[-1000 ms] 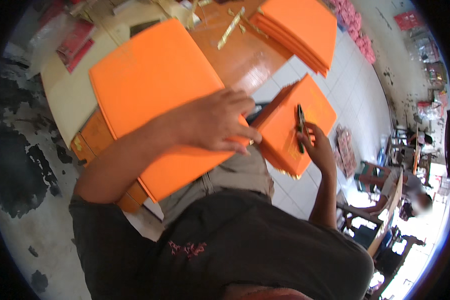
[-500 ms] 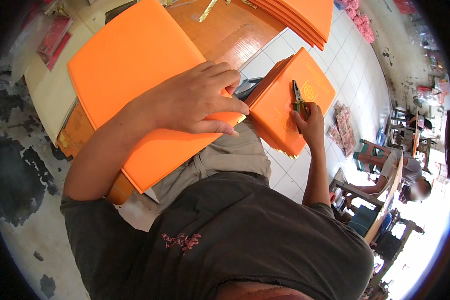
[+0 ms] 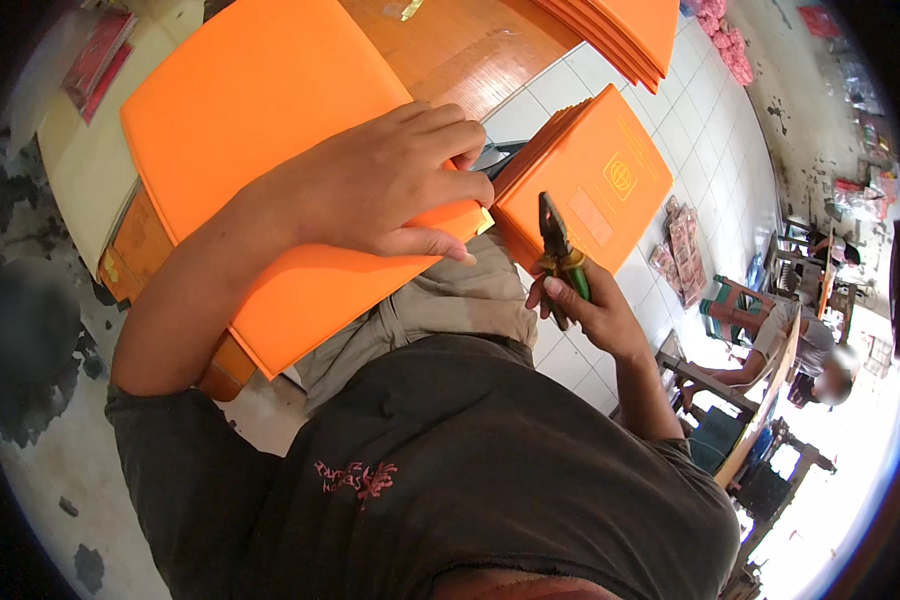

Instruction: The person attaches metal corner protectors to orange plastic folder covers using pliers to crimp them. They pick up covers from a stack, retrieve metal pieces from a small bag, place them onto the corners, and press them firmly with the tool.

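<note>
Two hands are busy — the left hand (image 3: 370,190) lies spread on the large orange sheet (image 3: 260,120) across the lap, the right hand (image 3: 585,305) grips pliers (image 3: 560,250). Pliers could slip off the orange folder stack (image 3: 595,180) — it stands unsupported.

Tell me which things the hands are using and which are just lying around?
In use:
left hand pressing the big orange folder
right hand holding pliers
small orange folder stack

Lying about:
orange folder pile on the wooden table
red booklets
pink packets
</note>
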Action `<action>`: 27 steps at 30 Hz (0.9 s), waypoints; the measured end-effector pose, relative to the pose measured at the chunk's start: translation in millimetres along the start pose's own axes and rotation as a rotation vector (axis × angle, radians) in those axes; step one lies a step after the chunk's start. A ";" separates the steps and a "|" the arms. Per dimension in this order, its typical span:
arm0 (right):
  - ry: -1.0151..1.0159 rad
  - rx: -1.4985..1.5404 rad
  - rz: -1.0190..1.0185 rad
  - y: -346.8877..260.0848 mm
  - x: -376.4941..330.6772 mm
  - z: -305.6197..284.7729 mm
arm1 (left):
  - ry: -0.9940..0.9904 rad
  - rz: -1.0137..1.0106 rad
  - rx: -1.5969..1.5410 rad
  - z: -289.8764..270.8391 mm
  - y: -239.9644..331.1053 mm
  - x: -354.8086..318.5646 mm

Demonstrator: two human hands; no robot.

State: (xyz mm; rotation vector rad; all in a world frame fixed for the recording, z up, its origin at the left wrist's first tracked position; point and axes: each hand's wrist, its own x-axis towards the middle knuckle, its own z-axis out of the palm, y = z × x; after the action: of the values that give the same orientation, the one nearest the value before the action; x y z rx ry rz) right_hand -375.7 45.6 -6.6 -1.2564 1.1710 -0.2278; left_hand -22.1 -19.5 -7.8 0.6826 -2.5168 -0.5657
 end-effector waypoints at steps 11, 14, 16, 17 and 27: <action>-0.016 -0.570 -0.201 -34.2 -2.6 -8.2 | 0.035 0.024 0.013 2.4 -1.8 1.8; -0.031 -0.578 -0.200 -38.9 -2.3 -5.1 | 0.057 0.002 0.024 3.4 2.4 3.8; -0.043 -0.552 -0.203 -37.7 -2.4 -4.7 | 0.071 -0.028 0.030 3.8 9.1 5.5; -0.043 -0.553 -0.201 -36.8 -2.2 -4.4 | 0.073 -0.052 0.032 3.4 13.5 6.1; -0.046 -0.504 -0.190 -36.0 -5.8 -1.1 | 0.140 -0.066 0.016 13.3 16.7 14.0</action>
State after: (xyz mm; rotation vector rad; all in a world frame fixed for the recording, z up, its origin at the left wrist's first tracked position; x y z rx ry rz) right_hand -363.4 35.7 26.3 -1.8088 1.1050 -0.0410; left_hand -46.0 -10.5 -5.7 0.7859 -2.3784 -0.5035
